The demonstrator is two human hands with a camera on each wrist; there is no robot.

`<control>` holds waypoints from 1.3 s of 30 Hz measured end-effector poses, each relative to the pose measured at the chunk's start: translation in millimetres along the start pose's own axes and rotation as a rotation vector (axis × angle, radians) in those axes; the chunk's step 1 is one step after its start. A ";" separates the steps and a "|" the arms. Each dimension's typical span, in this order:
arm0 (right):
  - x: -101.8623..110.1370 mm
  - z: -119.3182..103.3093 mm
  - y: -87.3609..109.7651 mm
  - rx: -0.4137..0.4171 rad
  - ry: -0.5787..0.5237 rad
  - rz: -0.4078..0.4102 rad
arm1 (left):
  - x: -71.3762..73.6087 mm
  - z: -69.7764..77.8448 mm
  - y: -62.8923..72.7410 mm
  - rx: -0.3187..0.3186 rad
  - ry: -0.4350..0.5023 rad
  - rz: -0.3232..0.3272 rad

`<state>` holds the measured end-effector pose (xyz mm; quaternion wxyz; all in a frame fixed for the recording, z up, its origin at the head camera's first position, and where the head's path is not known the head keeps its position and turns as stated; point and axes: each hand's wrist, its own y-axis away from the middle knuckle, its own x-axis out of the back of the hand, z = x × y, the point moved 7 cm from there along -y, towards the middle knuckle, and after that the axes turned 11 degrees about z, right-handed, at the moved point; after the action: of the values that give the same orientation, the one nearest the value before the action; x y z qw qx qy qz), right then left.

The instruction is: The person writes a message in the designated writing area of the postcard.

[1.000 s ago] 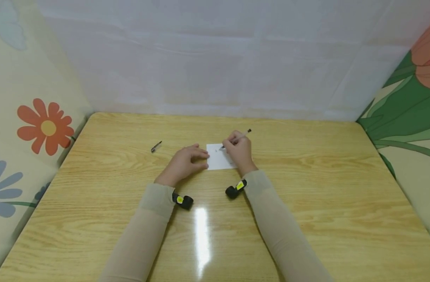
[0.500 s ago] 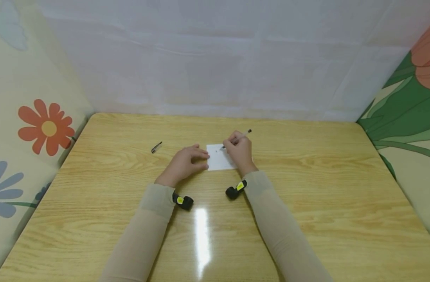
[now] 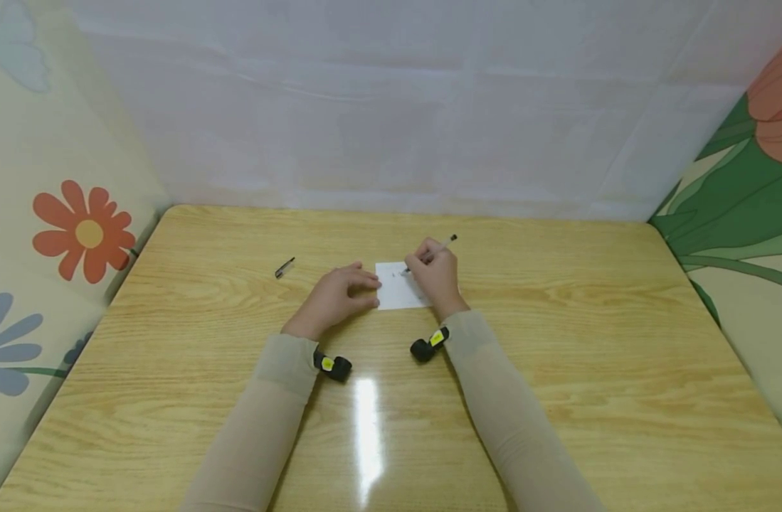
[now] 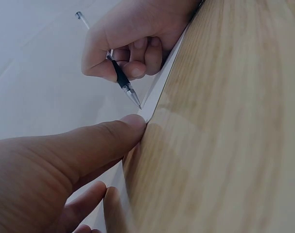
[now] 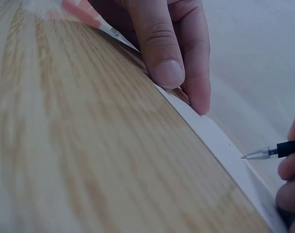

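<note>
A small white sheet of paper [image 3: 393, 293] lies on the wooden table, with a few tiny dark marks near its top. My right hand [image 3: 438, 276] pinches a gel pen [image 4: 122, 77] with a clear barrel and black grip. In the right wrist view the pen tip [image 5: 245, 157] is right at the paper's surface. My left hand [image 3: 336, 295] rests at the sheet's left edge, its fingertips and thumb [image 5: 169, 73] touching the paper, fingers relaxed. The right hand covers the sheet's right side in the head view.
A pen cap [image 3: 284, 267] lies on the table [image 3: 589, 341], left of and beyond the left hand. A white sheet-like backdrop [image 3: 391, 128] stands behind the table. Flower-patterned walls [image 3: 83, 231] flank both sides. Each wrist carries a small black camera [image 3: 336, 366].
The pen tip has shifted slightly rightward over the paper. The left hand, paper and pen cap stay where they were.
</note>
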<state>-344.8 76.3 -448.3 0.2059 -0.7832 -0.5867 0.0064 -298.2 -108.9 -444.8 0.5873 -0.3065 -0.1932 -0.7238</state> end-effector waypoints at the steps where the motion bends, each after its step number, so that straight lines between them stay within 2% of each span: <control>1: 0.1 -0.1 0.1 0.001 -0.002 -0.002 | 0.0 -0.2 0.0 0.001 0.000 0.001; 14: 2.1 -2.8 0.3 0.003 0.013 0.008 | 0.5 0.2 -0.1 0.005 -0.003 0.000; 21: 3.0 -1.4 -0.4 -0.008 -0.038 0.020 | 0.3 0.7 0.0 0.008 0.005 -0.002; 26: 2.1 -1.3 -0.1 0.009 -0.066 0.006 | 0.6 0.9 0.2 0.006 0.007 -0.003; 39: 1.1 -2.8 0.3 0.018 -0.056 -0.008 | 0.3 1.1 0.1 0.001 -0.005 -0.001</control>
<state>-343.4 76.3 -445.6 0.1964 -0.7785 -0.5952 0.0326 -297.9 -108.4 -443.8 0.5865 -0.3077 -0.1953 -0.7233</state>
